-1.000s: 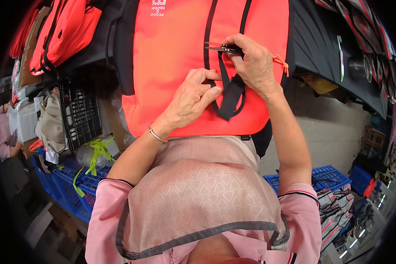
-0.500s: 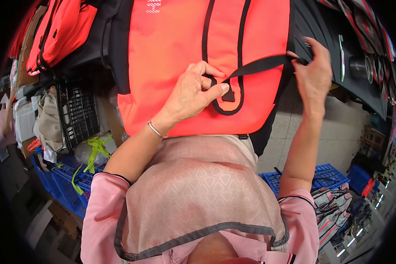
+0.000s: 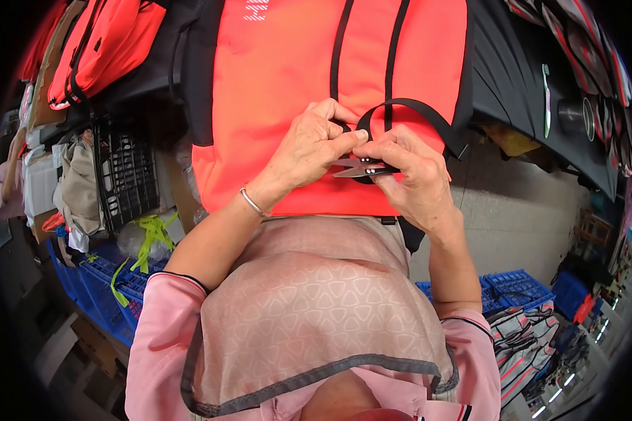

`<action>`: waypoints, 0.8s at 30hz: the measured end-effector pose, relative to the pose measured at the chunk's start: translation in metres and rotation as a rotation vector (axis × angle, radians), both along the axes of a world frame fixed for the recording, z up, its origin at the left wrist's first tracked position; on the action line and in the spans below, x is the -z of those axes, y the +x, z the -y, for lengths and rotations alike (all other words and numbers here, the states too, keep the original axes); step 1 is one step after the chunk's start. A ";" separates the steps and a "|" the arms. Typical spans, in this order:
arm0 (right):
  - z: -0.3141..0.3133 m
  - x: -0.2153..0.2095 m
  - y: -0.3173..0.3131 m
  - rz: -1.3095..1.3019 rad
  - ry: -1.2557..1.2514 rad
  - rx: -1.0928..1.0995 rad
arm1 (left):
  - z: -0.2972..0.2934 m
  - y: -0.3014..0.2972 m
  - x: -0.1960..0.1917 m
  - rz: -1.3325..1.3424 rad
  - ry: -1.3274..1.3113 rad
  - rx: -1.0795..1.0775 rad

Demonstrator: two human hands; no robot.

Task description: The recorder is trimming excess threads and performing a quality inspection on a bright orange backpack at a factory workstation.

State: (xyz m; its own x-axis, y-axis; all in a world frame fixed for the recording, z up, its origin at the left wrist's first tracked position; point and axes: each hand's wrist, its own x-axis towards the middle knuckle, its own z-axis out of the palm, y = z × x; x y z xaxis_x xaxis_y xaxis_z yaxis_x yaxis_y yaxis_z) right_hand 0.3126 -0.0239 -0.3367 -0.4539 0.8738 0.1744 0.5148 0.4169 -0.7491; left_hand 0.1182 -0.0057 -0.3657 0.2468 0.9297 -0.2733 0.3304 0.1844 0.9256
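Observation:
A bright orange-red backpack with black sides lies before me, a padded strap edged in black running down its front. My left hand is closed in a pinch on the black webbing strap at the padded strap's lower end. From there the webbing loops up and over to the right. Close beside it, my right hand is closed around small thread snips, their metal blades pointing left, just below my left fingertips. What the blades touch, if anything, I cannot tell.
A black table carries a toothbrush and a dark cup on the right. Another orange-red bag lies far left. Black and blue crates stand lower at the sides, with folded striped fabric at lower right.
My right hand has come left and down from the webbing's end to beside my left hand, and the snips now show in it. The webbing has gone from stretched to looped. The backpack has shifted slightly.

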 end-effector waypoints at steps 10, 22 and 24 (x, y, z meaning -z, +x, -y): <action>-0.005 0.005 -0.005 0.046 0.182 -0.155 | -0.006 -0.008 0.008 0.177 -0.155 0.021; 0.003 0.006 0.022 -0.249 -0.037 0.092 | -0.005 -0.021 0.015 0.331 -0.121 0.085; 0.006 -0.002 0.024 -0.230 0.019 0.237 | -0.004 -0.018 0.016 0.312 -0.121 0.092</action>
State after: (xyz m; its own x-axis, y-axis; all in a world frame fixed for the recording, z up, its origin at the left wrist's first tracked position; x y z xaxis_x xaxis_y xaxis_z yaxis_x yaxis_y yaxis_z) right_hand 0.3362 -0.0296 -0.3343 -0.1854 0.9458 0.2664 0.4174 0.3213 -0.8500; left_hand 0.0998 -0.0012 -0.3812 0.4171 0.8652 -0.2782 0.0552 0.2814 0.9580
